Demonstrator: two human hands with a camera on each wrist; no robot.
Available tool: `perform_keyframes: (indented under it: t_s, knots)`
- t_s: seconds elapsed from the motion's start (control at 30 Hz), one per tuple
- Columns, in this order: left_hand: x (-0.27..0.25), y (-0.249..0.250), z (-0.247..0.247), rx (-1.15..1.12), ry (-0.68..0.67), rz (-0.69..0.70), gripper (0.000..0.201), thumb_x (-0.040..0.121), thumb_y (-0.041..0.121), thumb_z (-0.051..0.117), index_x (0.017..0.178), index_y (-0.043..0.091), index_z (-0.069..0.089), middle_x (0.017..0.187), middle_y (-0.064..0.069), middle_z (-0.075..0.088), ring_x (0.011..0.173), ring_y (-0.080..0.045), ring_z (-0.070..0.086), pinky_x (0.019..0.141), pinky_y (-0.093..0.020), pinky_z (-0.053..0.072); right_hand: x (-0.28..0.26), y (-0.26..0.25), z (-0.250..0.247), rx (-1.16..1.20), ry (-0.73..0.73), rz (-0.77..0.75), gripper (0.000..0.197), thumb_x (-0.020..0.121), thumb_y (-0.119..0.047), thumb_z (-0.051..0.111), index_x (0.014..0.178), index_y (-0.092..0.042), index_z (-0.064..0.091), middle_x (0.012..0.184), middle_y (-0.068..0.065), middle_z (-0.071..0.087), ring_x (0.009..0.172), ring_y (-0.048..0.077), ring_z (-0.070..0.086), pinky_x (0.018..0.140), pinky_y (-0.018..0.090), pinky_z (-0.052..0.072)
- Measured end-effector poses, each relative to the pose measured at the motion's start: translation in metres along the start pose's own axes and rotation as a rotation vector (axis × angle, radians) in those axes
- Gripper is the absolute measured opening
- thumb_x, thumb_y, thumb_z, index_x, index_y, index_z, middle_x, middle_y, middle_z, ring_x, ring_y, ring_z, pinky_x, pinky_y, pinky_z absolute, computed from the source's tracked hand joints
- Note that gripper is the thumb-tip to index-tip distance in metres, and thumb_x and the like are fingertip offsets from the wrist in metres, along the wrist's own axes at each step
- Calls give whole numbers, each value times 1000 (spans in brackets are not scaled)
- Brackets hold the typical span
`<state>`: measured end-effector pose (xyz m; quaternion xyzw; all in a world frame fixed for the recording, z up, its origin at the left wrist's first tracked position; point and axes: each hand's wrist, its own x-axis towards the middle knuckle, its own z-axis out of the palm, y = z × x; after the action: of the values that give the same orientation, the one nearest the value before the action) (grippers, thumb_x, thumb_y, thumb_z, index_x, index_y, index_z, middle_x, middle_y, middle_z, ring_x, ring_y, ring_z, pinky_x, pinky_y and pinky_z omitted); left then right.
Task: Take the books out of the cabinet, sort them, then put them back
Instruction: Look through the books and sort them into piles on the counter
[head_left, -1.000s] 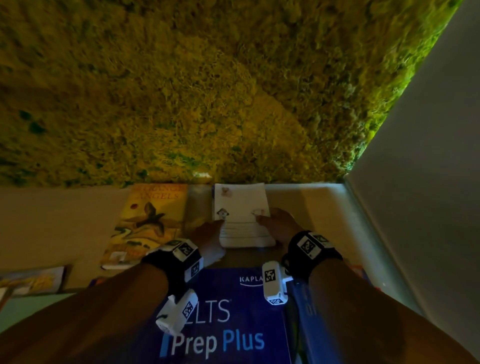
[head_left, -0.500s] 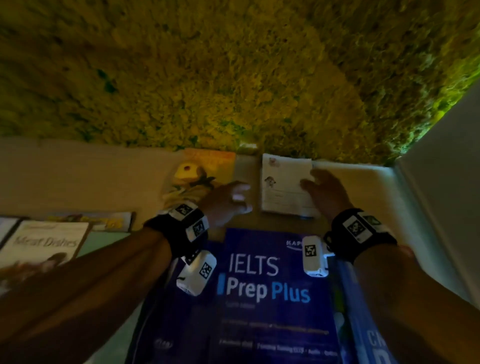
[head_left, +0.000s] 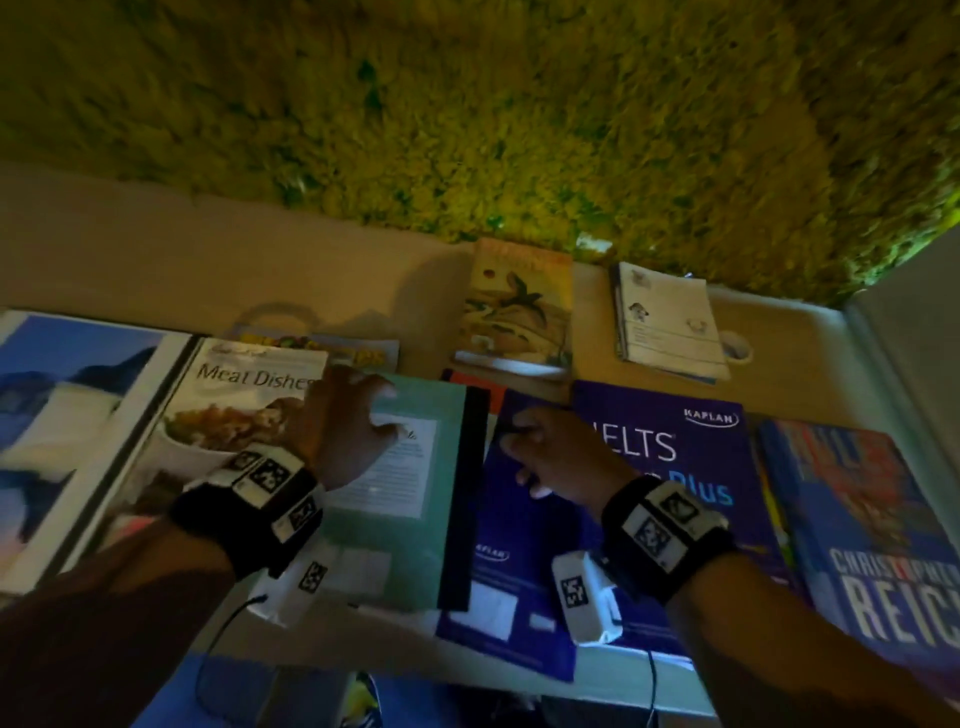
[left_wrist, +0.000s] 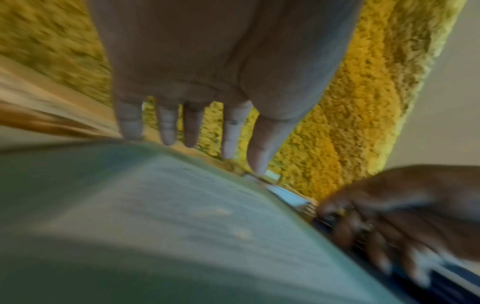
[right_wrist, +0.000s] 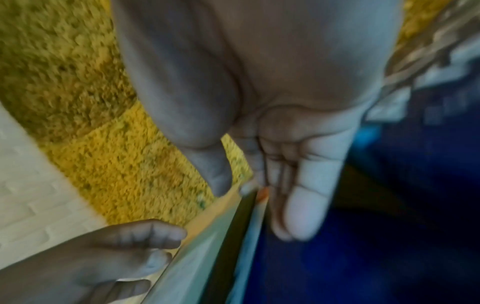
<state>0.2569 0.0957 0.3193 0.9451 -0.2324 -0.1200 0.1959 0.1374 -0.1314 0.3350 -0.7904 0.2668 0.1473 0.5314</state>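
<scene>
Books lie flat on a beige surface (head_left: 156, 249) under a mossy yellow-green wall. A pale green book with a black spine (head_left: 415, 519) lies in the middle, partly over a blue Kaplan book (head_left: 514, 571). My left hand (head_left: 379, 410) hovers over the green book's far left corner, fingers straight and spread (left_wrist: 228, 144) above its cover (left_wrist: 155, 226). My right hand (head_left: 511, 441) is at the far end of the black spine (right_wrist: 228, 236). Its thumb is over the spine, and its straight fingers (right_wrist: 298, 222) lie along the blue cover beside it. Blur hides whether it grips.
"Meat Dishes" (head_left: 244, 400) and a large blue-and-white book (head_left: 67, 415) lie at the left. "IELTS Prep Plus" (head_left: 675, 467) and a Reich hardback (head_left: 872, 545) lie at the right. A yellow illustrated book (head_left: 519, 312) and a stack of white booklets (head_left: 665, 322) lie by the wall. A pale side panel (head_left: 914, 364) is at the right.
Both hands left the white booklet stack by the wall and came back and leftward to the green book. The head view swung left, bringing more books into sight.
</scene>
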Motion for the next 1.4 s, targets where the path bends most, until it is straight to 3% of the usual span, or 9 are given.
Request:
perform_keyframes:
  t_s: [0.13,0.33,0.57,0.67,0.73,0.87,1.0,1.23,1.4]
  knots:
    - [-8,-33,1,-21,-57,-91,66,76,54,74,132,24,54,134,-10,51,119,-30,52,97,-41,48,-7,-1,46,7,42,16,33,91,-30,73,118,-16,59,93,4,71,67,14,66,68,40,64]
    - [-17,-25,-17,-706,-116,-268,60,77,33,79,130,19,55,129,-2,60,113,-26,61,95,-45,52,-26,-15,62,436,67,22,19,95,-5,66,106,-20,73,110,8,79,96,25,77,89,47,62]
    - [-81,55,-25,-602,94,127,92,69,87,54,146,38,39,125,15,59,116,-7,60,95,-31,49,-56,-88,31,584,65,-266,38,96,-41,65,119,-11,70,111,23,74,98,41,73,82,53,59]
    - [-85,67,-44,-1258,-4,167,64,87,34,69,144,16,45,131,-8,64,120,-27,63,99,-53,52,-66,-113,38,479,-78,-421,48,103,-44,53,121,-3,72,116,21,74,109,31,71,96,46,56]
    - [-84,54,-57,-1421,40,95,46,85,-6,58,131,1,55,122,-19,69,112,-32,67,89,-45,58,-65,-117,44,297,-125,-487,38,109,-27,46,127,-4,71,124,11,74,116,21,70,101,36,56]
    - [-82,-8,-64,-1316,74,-141,50,82,-10,60,125,14,60,110,-12,74,98,-35,71,71,-39,61,-31,-88,58,25,44,-408,43,97,-35,67,136,-17,61,129,-1,63,114,11,62,94,40,49]
    - [-81,-57,-51,-1025,-23,-323,48,85,10,72,130,15,55,131,-15,62,116,-39,61,97,-47,53,-5,-50,80,136,-5,-135,49,89,-30,77,134,-23,57,125,6,70,100,19,70,77,36,55]
    - [-91,-44,-19,-693,-78,-239,60,91,23,66,144,21,37,134,-2,59,124,-26,57,98,-41,51,3,-34,67,34,-6,35,6,98,-26,67,105,-25,67,98,5,68,81,20,56,70,32,43]
    - [-90,-15,-5,-724,-126,-120,70,89,21,69,139,49,27,108,24,54,100,-3,61,79,-17,51,6,-11,33,173,137,153,31,96,-26,69,113,0,69,112,26,70,91,26,62,70,32,46]
